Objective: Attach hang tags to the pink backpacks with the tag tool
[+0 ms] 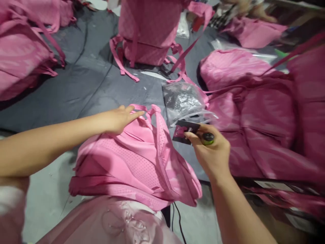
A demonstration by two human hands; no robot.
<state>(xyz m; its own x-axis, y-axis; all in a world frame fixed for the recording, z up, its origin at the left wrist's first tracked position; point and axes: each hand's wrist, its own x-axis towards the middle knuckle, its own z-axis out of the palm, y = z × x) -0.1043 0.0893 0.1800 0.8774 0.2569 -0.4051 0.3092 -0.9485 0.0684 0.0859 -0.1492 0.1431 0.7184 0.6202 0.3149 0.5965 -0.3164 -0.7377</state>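
Observation:
A pink backpack (142, 159) lies tilted at the table's near edge, its perforated back padding and a shoulder strap facing up. My left hand (118, 119) is closed over its upper part by the top loop, with some fingertips hidden behind the fabric. To the right of the backpack, my right hand (213, 149) pinches a black hang tag (185, 131) with a pink print between thumb and fingers. Inside the same fist is a tool whose round black and green end (208, 138) shows; its kind is hidden. Past the tag lies a clear plastic bag (184, 100).
Another pink backpack (149, 34) stands at the back with dangling straps. More pink bags sit at the left (25, 57) and are piled at the right (266, 118). Dark grey cloth (88, 81) covers the table. A co-worker's arm (261, 12) shows at the far right.

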